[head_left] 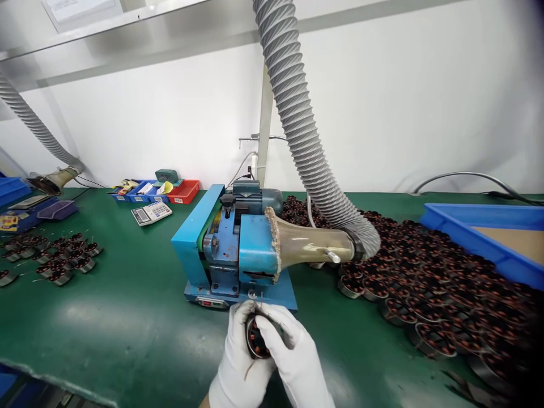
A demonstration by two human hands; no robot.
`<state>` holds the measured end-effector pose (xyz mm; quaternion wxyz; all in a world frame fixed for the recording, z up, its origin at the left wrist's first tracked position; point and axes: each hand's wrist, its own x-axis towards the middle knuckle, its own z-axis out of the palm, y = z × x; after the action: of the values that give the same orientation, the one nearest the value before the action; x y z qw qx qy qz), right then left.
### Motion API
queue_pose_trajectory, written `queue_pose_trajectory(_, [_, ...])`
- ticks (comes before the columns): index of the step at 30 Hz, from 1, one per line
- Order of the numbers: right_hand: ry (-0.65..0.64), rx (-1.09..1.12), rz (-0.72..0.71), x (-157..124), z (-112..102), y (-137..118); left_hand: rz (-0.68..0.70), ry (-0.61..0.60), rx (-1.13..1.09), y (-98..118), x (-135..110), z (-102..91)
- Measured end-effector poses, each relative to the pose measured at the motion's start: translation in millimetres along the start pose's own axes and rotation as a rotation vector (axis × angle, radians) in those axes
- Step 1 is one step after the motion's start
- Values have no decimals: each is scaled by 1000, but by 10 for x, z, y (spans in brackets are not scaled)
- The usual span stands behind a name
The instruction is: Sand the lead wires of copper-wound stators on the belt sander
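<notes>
Both my hands wear white gloves and meet just in front of a blue motor-driven machine (257, 243). My left hand (240, 362) is wrapped round a motor stator (256, 340), a metal ring with dark and copper-coloured windings inside. The thumb and fingers of my right hand (293, 351) close on the same stator from the right, at its rim and upper side. A thin wire end sticks up from the top, near the machine's base, and another hangs over my left palm. Part of the ring is hidden behind my fingers.
Many stators (416, 277) crowd the green table (140, 334) on the right, beside a blue tray (459, 232). A smaller group (63, 258) lies left. A grey hose (293, 96) joins the machine's funnel (314, 243). Behind are a calculator (152, 213) and a red bin (184, 191).
</notes>
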<state>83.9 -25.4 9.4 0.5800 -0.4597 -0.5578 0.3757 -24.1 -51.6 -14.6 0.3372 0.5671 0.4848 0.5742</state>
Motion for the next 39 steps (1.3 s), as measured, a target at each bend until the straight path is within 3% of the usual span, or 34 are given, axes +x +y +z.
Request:
queue_pose_trajectory(3, [64, 139, 187, 5, 8, -153, 97, -91, 162, 82, -37, -106])
queue_pose_trajectory(5, [68, 331, 347, 71, 4, -212, 127, -79, 249, 114, -50, -104])
queue_pose_trajectory(7, [49, 549, 438, 160, -24, -208, 164, 34, 281, 110, -76, -71])
queue_pose_trajectory(10, [146, 717, 392, 239, -81, -122, 134, 205, 225, 79, -111, -34])
queue_pose_trajectory(12, [204, 613, 344, 202, -81, -65, 2, 203, 130, 70, -98, -24])
queue_pose_trajectory(15, [68, 295, 275, 53, 10, -21, -233, 140, -41, 51, -11, 29])
queue_pose_trajectory(17, [-1, 137, 220, -26, 92, 1, -342, 179, -145, 12, 70, 109])
queue_pose_trajectory(19, [13, 50, 204, -38, 149, 31, -397, 242, -240, -38, 153, 208])
queue_pose_trajectory(25, [47, -73, 110, 204, 133, 84, -371, 251, -341, -62, 395, 404])
queue_pose_trajectory(39, [47, -3, 125, 337, 129, 65, -349, 249, -353, 63, 576, 436])
